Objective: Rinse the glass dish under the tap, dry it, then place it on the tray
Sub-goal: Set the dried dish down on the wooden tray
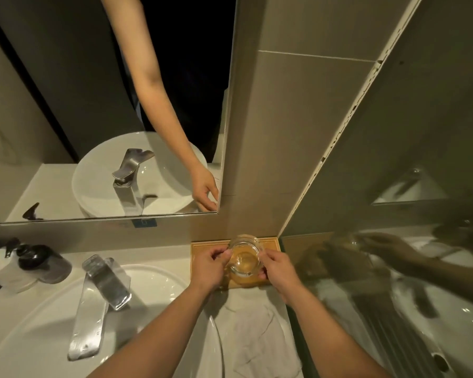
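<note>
A clear round glass dish [245,258] is held over a small wooden tray [271,242] that lies in the counter's back corner by the wall. My left hand [209,267] grips the dish's left rim and my right hand [280,271] grips its right rim. I cannot tell whether the dish rests on the tray or hangs just above it. The chrome tap [104,285] stands to the left over the white basin [153,282]; no water runs from it.
A white cloth [254,334] lies on the counter under my forearms, right of the basin. A dark soap dispenser [43,261] stands at the far left. A mirror [107,105] covers the wall behind. A glossy reflective wall [393,241] closes the right side.
</note>
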Motion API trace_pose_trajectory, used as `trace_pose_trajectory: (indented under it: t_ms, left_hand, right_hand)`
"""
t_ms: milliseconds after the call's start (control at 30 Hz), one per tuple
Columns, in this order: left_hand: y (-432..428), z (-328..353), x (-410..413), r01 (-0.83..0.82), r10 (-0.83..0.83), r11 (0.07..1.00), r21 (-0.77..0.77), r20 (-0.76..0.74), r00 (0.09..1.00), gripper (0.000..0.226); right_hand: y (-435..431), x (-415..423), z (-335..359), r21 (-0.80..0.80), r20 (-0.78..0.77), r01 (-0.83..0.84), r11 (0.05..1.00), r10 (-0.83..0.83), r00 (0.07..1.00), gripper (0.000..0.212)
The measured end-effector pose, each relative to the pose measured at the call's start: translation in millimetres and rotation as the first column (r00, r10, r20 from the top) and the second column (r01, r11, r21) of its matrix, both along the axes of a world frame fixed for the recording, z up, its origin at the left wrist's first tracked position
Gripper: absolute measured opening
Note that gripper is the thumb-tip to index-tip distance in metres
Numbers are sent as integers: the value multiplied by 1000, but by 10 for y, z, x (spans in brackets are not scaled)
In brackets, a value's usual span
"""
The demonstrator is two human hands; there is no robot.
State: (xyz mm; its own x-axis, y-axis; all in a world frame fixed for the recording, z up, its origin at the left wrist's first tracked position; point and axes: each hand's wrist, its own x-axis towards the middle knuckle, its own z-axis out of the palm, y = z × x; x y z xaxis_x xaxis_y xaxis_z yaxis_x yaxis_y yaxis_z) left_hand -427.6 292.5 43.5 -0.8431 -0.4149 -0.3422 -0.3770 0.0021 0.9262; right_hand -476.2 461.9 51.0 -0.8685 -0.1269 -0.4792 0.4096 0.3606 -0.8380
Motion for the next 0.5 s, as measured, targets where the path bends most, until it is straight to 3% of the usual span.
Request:
trace_pose_trajectory:
  t_ms: [200, 500]
  left_hand:
    - [24, -305, -95, -35, 35, 999, 0, 82, 996, 12]
    - [7, -572, -205, -34, 46, 997, -70, 185, 982, 15]
  right_hand:
    - [-105, -156, -375, 62, 51, 81, 995, -84, 995, 9]
    - [-165, -306, -627, 189, 40, 20, 982, -28, 999, 15]
